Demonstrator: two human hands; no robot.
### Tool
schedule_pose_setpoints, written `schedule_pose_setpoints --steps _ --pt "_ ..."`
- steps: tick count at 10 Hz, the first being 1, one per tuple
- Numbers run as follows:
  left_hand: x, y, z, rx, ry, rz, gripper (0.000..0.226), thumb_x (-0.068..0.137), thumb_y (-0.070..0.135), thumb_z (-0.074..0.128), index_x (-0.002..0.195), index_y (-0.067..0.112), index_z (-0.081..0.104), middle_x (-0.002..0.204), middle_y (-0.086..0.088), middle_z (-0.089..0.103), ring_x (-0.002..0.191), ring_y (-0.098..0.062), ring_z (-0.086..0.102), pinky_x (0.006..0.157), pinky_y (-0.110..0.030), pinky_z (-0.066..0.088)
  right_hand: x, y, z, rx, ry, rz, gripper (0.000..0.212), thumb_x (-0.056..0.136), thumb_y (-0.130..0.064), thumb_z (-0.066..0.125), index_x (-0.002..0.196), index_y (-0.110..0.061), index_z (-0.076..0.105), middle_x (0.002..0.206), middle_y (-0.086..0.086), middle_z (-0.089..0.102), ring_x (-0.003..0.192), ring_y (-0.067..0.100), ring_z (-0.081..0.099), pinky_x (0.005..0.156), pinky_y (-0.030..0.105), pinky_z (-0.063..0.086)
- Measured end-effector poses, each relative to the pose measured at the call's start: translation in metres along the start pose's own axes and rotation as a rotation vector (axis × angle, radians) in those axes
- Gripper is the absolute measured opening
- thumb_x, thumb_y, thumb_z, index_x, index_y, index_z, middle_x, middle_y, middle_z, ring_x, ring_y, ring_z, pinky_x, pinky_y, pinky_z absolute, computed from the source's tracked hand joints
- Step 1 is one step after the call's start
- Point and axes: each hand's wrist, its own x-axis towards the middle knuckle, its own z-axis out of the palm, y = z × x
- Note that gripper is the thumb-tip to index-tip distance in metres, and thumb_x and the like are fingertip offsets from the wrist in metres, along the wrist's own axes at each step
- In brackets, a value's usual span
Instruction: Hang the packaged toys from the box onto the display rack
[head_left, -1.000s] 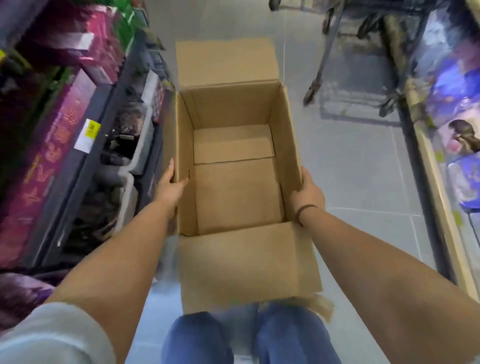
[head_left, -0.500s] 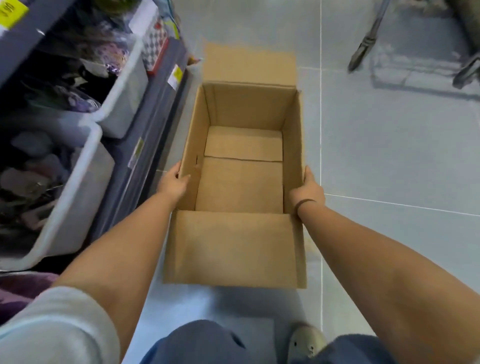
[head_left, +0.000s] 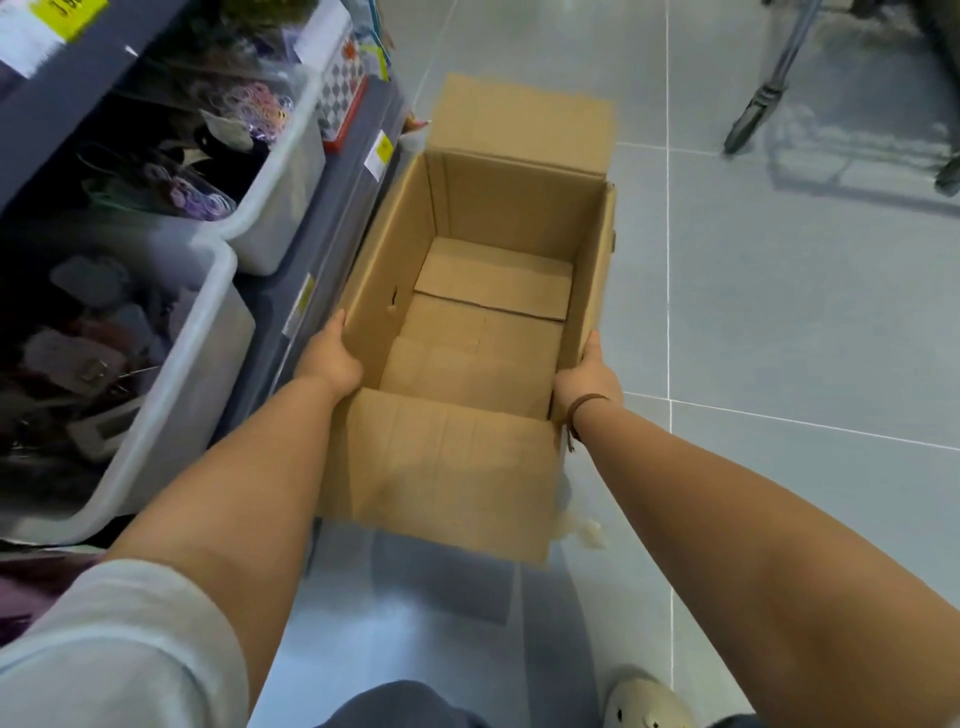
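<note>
A brown cardboard box (head_left: 467, 457) with its flaps open is held low over the grey tiled floor. Only its bare cardboard bottom shows inside; no packaged toys are visible in it. My left hand (head_left: 330, 358) grips the box's left wall from outside. My right hand (head_left: 589, 376), with a brown band on the wrist, grips the right wall. The display rack's grey lower shelf (head_left: 337, 208) runs along the left, close beside the box.
Translucent white bins (head_left: 208, 332) full of small packaged items sit on the left shelf, with yellow price labels (head_left: 383, 150) on the shelf edge. A metal cart leg (head_left: 761, 104) stands at the upper right. My shoe (head_left: 647, 701) shows at the bottom.
The box, held in both hands, has come down toward the floor beside the shelf. The view has tilted further down, and the upper shelves have left the frame.
</note>
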Motion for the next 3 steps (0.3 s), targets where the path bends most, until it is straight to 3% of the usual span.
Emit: schedule_pose_setpoints --steps 1,2,3 --pt "-0.002 0.005 0.0 -0.044 0.025 -0.008 0.067 0.089 0.008 0.05 0.148 0.028 0.024 0.131 -0.011 0.052 0.115 -0.032 0.053 0.094 -0.044 0.044 0.002 0.0 -0.008 0.001 -0.036 -0.015 0.071 0.095 -0.017 0.039 0.152 -0.032 -0.002 0.125 0.013 0.057 0.086 0.029 0.056 0.071 0.034 0.045" --pt "-0.021 0.026 -0.008 -0.13 0.046 -0.047 0.061 0.089 0.011 0.05 0.145 0.026 0.031 0.13 -0.01 0.052 0.113 -0.031 0.054 0.09 -0.042 0.047 -0.004 -0.007 -0.021 0.059 -0.071 0.023 0.074 0.095 -0.026 0.046 0.152 -0.028 -0.002 0.145 0.015 0.041 0.12 0.035 0.051 0.097 0.042 0.046" --pt "-0.051 0.061 -0.03 -0.2 0.002 -0.099 0.06 0.088 0.01 0.051 0.144 0.024 0.033 0.129 -0.007 0.052 0.111 -0.026 0.054 0.089 -0.038 0.047 -0.027 -0.021 -0.05 -0.075 -0.12 0.042 0.073 0.094 -0.032 0.048 0.152 -0.02 0.005 0.148 0.019 0.036 0.132 0.036 0.04 0.109 0.044 0.036"
